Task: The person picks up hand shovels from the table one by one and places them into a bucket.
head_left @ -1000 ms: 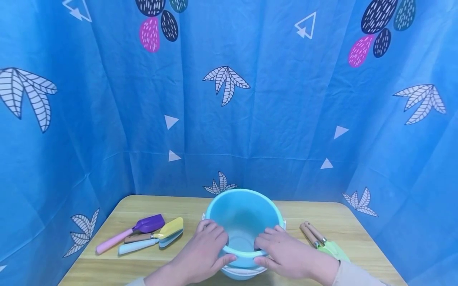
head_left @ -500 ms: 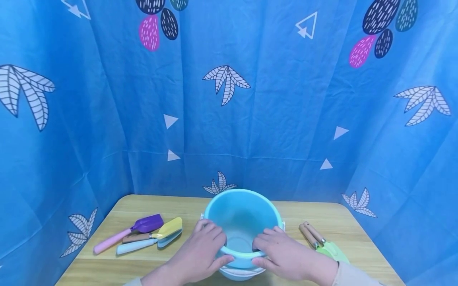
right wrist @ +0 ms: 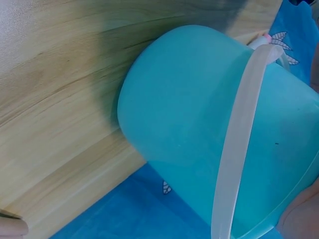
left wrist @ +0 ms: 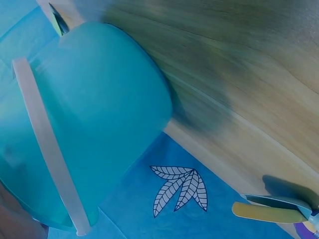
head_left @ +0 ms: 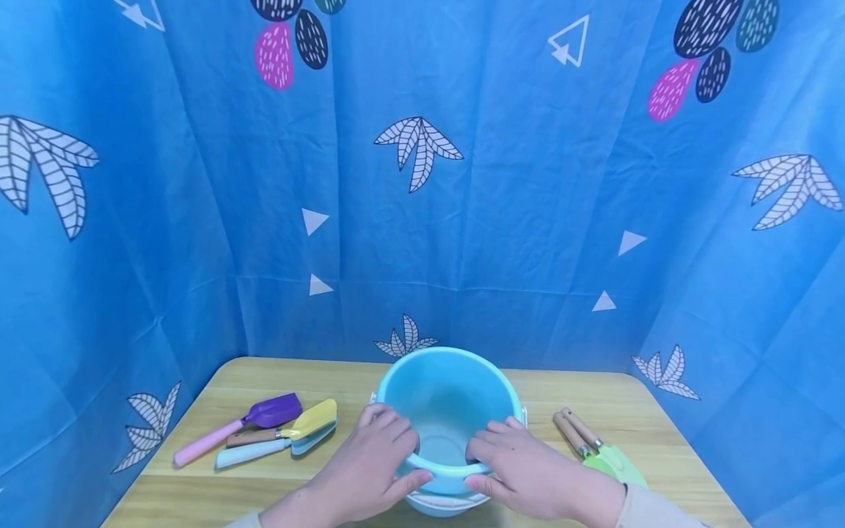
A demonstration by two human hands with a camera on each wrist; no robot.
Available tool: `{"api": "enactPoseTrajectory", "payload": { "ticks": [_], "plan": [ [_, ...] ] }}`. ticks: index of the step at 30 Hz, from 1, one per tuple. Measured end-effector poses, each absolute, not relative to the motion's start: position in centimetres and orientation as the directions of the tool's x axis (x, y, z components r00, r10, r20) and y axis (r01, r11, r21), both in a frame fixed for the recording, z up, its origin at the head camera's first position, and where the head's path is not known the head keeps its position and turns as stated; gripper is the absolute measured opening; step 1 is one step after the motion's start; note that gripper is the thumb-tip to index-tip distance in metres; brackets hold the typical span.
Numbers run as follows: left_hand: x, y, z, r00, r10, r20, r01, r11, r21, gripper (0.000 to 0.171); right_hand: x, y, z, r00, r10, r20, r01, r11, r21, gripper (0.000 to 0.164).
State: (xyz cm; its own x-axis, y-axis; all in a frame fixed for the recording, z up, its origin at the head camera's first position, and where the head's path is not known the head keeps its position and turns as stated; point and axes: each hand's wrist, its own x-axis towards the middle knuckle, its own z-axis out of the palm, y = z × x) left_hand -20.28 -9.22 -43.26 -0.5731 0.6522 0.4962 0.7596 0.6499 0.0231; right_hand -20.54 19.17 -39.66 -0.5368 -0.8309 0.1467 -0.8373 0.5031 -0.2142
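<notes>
A turquoise plastic bucket [head_left: 449, 396] stands on the wooden table, its mouth facing up and toward me. My left hand [head_left: 370, 462] grips the near rim on the left, fingers curled over into the bucket and thumb outside. On the right part of the same rim, my right hand [head_left: 528, 466] holds on in the same way. The white bucket handle [right wrist: 241, 134] hangs down along the near side, also crossing the bucket wall [left wrist: 109, 99] in the left wrist view. Fingertips of both hands are hidden inside the rim.
Left on the table [head_left: 264, 374] lie a purple trowel [head_left: 273, 411] with a pink handle, a yellow trowel [head_left: 313, 420] with a wooden handle, and a light blue trowel [head_left: 254, 452]. Green tools [head_left: 614, 463] with wooden handles lie right. Blue patterned cloth [head_left: 422, 242] hangs behind.
The head view has shifted very slightly. Both hands keep their grip on the bucket rim, and the bucket stays in place.
</notes>
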Motion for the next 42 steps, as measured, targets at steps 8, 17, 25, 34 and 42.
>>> {"api": "enactPoseTrajectory", "payload": {
  "ticks": [8,17,25,34,42],
  "plan": [
    [-20.42,-9.24,-43.47,-0.567,0.649,0.507,0.766,0.642,0.036,0.033,-20.46,19.13,-39.67,-0.543,-0.826,0.151,-0.834,0.510,-0.211,0.020],
    [-20.61,-9.21,-43.47,-0.562,0.647,0.516,0.770,0.637,0.040,0.032,-20.58,18.93,-39.59,-0.553,-0.822,0.134,-0.827,0.523,-0.207,0.025],
    [-20.65,-9.36,-43.33,-0.540,0.653,0.531,0.787,0.615,0.044,0.029,-20.60,18.84,-39.59,-0.557,-0.820,0.130,-0.826,0.533,-0.182,0.027],
    [-20.97,-9.74,-43.28,-0.528,0.657,0.538,0.806,0.587,0.074,0.025,-20.56,18.70,-39.61,-0.560,-0.819,0.123,-0.825,0.540,-0.165,0.028],
    [-21.01,-9.64,-43.30,-0.525,0.669,0.526,0.805,0.590,0.053,0.028,-20.50,18.75,-39.36,-0.570,-0.814,0.112,-0.815,0.543,-0.205,0.028]
  ]
}}
